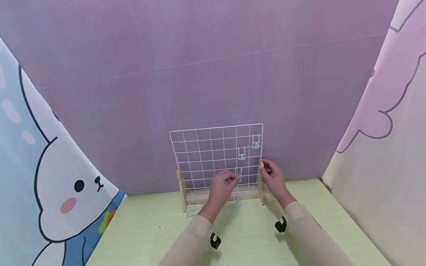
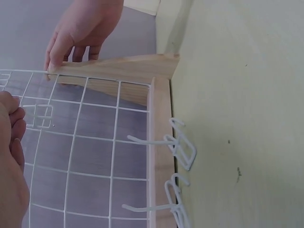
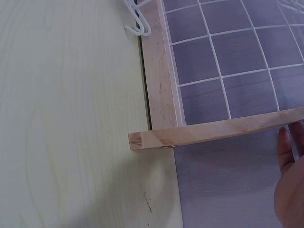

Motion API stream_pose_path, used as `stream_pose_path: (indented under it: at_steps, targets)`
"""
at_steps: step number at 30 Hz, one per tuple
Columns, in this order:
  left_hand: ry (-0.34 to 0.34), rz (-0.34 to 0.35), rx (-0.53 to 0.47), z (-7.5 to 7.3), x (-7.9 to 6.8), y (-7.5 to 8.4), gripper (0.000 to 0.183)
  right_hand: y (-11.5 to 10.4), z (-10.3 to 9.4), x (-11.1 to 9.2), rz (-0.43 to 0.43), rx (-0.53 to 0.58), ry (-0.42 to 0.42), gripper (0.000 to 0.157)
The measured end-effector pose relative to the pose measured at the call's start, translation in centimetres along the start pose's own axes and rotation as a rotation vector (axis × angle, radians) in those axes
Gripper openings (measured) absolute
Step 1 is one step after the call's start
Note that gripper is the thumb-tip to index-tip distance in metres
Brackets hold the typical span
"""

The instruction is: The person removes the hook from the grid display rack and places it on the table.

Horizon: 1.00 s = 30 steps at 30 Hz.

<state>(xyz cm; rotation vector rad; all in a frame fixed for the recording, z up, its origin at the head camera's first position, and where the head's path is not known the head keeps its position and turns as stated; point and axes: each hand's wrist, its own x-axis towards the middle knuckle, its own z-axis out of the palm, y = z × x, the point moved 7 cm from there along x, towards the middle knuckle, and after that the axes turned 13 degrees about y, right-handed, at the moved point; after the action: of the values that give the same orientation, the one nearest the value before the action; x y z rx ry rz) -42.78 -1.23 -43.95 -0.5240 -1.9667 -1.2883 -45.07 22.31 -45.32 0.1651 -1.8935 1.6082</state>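
A white wire grid panel (image 1: pixel 216 128) stands upright in a wooden stand (image 1: pixel 181 188). My left hand (image 1: pixel 220 186) pinches a white wire hook (image 1: pixel 240 175) at the lower right part of the grid; the hook lies against the wires in the left wrist view. With thumb and fingers on either side, my right hand (image 1: pixel 275 181) holds the stand's right wooden post (image 2: pixel 114 66) near its top. Higher on the grid hang two more hooks, an upper one (image 1: pixel 255 145) and a lower one (image 1: pixel 242 156).
Several loose white hooks lie on the pale yellow table (image 1: pixel 146 229) along the stand's base, including one at the right (image 1: pixel 235 204) and one at the left (image 1: pixel 191 213). A purple backdrop (image 1: pixel 213 74) rises behind the grid. Printed cartoon panels flank both sides.
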Motion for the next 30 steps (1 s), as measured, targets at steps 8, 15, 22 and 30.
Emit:
stream_pose_path:
  at_steps: [8,15,22,30]
  targets:
    - [-0.061,0.001,0.023,0.9,-1.0,-0.1,0.006,0.1,0.0,0.0,0.019,-0.008,0.003,0.033]
    - [-0.140,-0.089,0.048,1.9,-1.7,-0.9,0.006,0.1,0.0,-0.1,0.025,-0.005,0.007,0.033]
    - [-0.177,-0.090,0.073,2.3,-2.0,-1.1,0.004,0.1,0.0,-0.1,0.022,-0.004,0.004,0.033]
    - [-0.230,-0.070,0.085,2.9,-2.4,-1.3,0.003,0.2,0.0,-0.1,0.027,-0.002,-0.006,0.034]
